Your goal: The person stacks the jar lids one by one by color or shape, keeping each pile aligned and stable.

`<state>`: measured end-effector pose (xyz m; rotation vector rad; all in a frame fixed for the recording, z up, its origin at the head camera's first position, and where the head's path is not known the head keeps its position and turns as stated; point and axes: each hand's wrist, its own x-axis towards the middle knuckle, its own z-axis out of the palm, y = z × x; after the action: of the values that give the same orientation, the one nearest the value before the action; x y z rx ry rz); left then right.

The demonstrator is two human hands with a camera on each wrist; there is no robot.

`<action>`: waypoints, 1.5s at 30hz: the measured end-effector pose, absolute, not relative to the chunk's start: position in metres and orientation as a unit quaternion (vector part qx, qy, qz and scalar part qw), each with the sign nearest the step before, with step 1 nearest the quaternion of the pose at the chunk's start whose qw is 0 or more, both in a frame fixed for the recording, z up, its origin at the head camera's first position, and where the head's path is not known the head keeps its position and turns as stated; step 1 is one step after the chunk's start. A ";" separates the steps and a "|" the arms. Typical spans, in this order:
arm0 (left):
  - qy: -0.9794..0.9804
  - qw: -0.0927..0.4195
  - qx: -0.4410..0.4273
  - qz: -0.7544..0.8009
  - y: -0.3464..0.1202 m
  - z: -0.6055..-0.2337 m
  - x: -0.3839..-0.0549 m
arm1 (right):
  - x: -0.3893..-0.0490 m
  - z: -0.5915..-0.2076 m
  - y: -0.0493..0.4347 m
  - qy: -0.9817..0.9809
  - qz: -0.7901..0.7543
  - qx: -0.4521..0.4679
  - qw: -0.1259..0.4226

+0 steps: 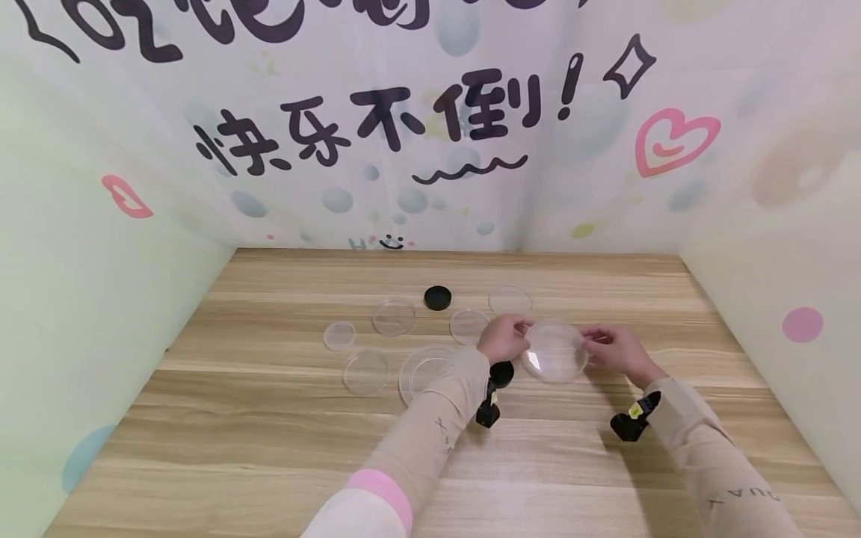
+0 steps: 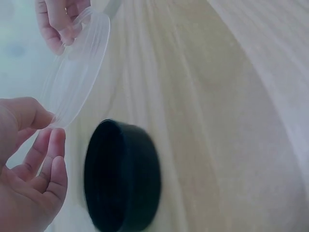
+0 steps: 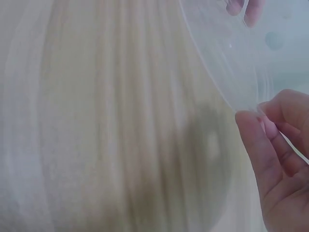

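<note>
A clear, shallow round dish is held between my two hands, right of the table's middle. My left hand pinches its left edge with thumb and fingertips; the left wrist view shows this grip on the thin rim. On the opposite edge, my right hand pinches the rim, seen close up in the right wrist view with the thumb and fingers meeting at the dish. The dish is tilted and appears lifted off the wood. Below my left wrist lies a black round cap, apart from the hand.
Left of my hands, several clear discs lie on the wooden table, among them a small one and a larger ringed one, partly behind my left sleeve. Another black cap sits farther back. Printed cloth walls enclose the table.
</note>
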<state>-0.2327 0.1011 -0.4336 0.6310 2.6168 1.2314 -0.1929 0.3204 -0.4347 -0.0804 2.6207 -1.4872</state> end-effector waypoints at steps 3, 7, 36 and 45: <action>0.881 0.090 0.216 0.411 0.098 -0.429 -0.236 | -0.194 -0.432 0.321 0.863 -0.500 -0.040 0.055; 0.872 0.101 0.221 0.425 0.092 -0.422 -0.240 | -0.195 -0.427 0.317 0.858 -0.509 -0.049 0.048; 0.867 0.124 0.283 0.390 0.006 -0.389 -0.251 | -0.207 -0.402 0.238 0.832 -0.544 -0.093 0.055; 0.868 0.134 0.240 0.413 -0.019 -0.385 -0.246 | -0.214 -0.405 0.217 0.825 -0.550 -0.109 0.068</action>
<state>-0.2455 -0.0194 -0.3846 0.6969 2.5180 1.1960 -0.2140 0.2167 -0.4052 -0.3300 2.4859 -1.6584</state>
